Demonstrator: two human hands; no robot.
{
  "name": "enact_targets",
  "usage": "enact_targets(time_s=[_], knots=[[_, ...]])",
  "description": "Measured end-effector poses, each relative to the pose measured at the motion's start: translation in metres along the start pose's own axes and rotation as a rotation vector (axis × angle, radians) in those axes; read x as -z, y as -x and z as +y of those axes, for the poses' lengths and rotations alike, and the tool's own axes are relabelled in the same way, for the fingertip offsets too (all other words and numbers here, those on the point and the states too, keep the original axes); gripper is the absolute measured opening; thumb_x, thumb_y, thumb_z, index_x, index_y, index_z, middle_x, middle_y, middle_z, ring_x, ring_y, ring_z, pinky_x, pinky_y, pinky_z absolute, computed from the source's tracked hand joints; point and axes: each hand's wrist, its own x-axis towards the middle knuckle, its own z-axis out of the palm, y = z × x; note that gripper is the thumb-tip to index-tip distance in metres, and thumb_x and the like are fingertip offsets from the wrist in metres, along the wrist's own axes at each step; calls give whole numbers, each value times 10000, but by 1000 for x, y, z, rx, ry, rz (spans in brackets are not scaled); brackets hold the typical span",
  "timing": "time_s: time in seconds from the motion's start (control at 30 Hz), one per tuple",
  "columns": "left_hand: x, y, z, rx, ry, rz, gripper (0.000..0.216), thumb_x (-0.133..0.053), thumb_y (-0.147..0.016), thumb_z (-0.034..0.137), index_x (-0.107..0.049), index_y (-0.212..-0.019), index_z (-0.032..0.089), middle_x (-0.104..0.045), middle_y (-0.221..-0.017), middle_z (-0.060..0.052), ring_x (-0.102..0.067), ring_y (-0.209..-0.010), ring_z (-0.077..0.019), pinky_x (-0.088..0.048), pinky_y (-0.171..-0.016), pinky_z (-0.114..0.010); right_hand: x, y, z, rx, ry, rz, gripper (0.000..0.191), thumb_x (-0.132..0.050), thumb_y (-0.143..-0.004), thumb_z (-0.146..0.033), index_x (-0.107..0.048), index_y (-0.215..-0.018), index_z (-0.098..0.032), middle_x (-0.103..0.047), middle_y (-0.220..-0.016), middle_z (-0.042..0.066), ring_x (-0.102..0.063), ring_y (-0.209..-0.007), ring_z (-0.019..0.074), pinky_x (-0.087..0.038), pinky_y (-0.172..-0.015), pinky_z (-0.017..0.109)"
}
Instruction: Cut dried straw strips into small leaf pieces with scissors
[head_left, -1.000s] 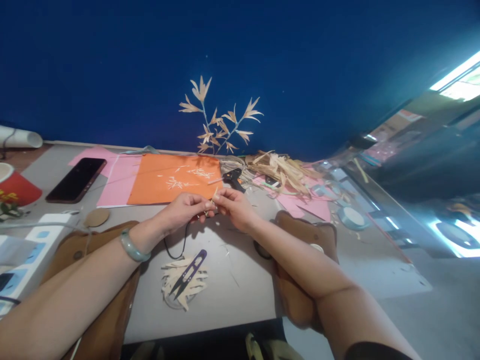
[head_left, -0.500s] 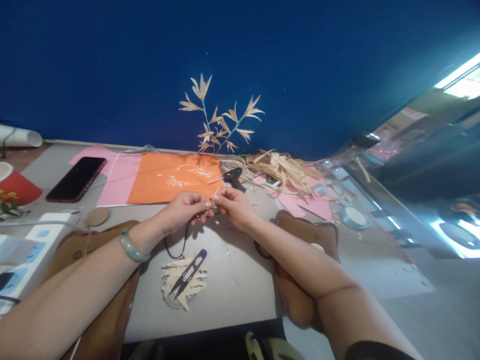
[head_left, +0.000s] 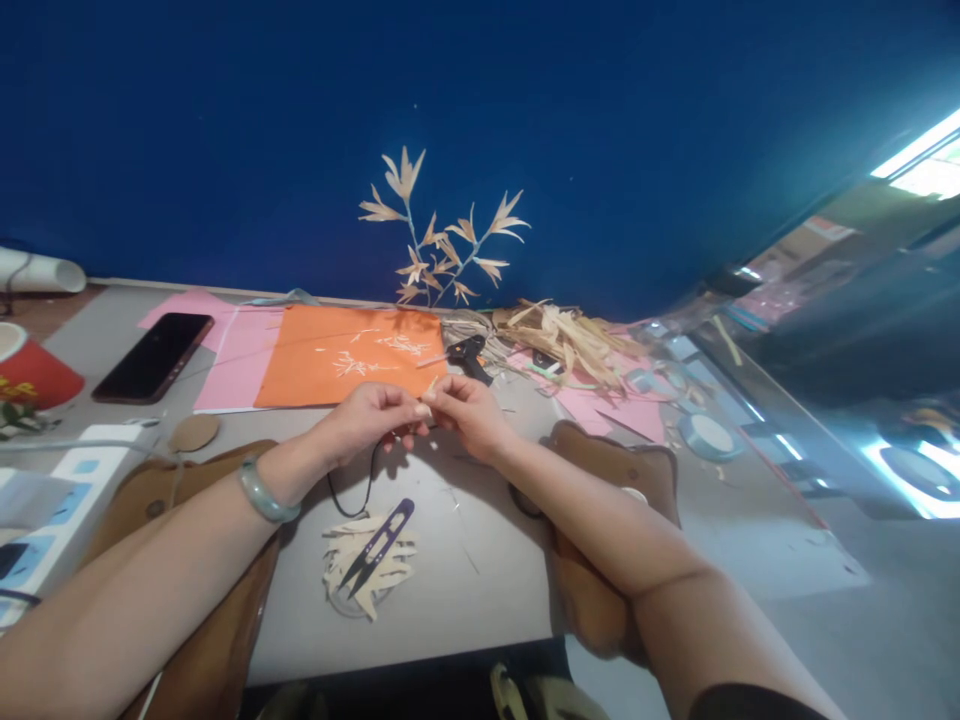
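Note:
My left hand (head_left: 367, 417) and my right hand (head_left: 469, 413) meet fingertip to fingertip above the grey table (head_left: 450, 590), both pinching a small pale straw piece (head_left: 428, 393). A green bangle (head_left: 264, 494) sits on my left wrist. Below the hands a purple thread snip (head_left: 375, 545) lies on a small heap of cut straw leaves (head_left: 364, 570). A black cord (head_left: 352, 495) curls under my left hand.
An orange sheet (head_left: 345, 368) with straw bits and pink paper (head_left: 232, 360) lie beyond the hands. A black phone (head_left: 154, 357) and red cup (head_left: 30, 372) are at left. A straw bamboo sprig (head_left: 439, 245) stands on the blue wall; loose straw (head_left: 562, 340), a glue gun (head_left: 465, 352) and tape roll (head_left: 705, 434) lie right.
Both hands stay together; the fingers have closed more tightly over the straw piece, so less of it shows. Nothing else has moved.

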Motion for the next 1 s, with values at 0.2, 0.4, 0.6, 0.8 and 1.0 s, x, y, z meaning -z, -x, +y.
enact_targets(time_s=[0.2, 0.4, 0.6, 0.8, 1.0], knots=[[-1, 2, 5, 11, -11, 14, 273, -695, -734, 371, -646, -672, 109, -635, -568, -21, -485, -431, -55, -322, -392, -175, -4, 3, -2, -5, 4, -41, 321, -796, -649, -379, -565, -652, -157, -580, -539, -39, -421, -413, 46, -265, -423, 191], [3, 2, 2, 13, 60, -27, 293, -680, -761, 399, -688, -764, 106, -711, -767, -88, -599, -569, -96, -382, -431, -175, 0, 2, -3, -56, -68, -99, 291, -788, -674, -358, -582, -678, -153, -572, -536, -41, -453, -444, 59, -286, -457, 194], [5, 1, -1, -11, 41, -37, 321, -657, -786, 411, -693, -815, 93, -718, -801, -107, -601, -577, -98, -396, -439, -175, -1, 2, -2, -18, -71, -109, 276, -764, -711, -339, -560, -694, -154, -599, -587, -32, -456, -455, 52, -299, -466, 192], [8, 2, 3, -33, 12, -63, 298, -654, -789, 398, -684, -785, 102, -700, -753, -73, -597, -575, -85, -411, -461, -162, -1, 2, -3, 47, -28, -61, 264, -752, -721, -349, -569, -735, -158, -612, -621, -34, -426, -452, 41, -320, -453, 185], [4, 3, 7, -2, -18, 51, 188, -657, -768, 291, -649, -727, 108, -669, -646, -26, -549, -489, -61, -394, -439, -157, -2, 2, -3, 56, 15, -58, 240, -746, -723, -342, -594, -744, -158, -567, -606, -48, -429, -460, 40, -321, -444, 182]])
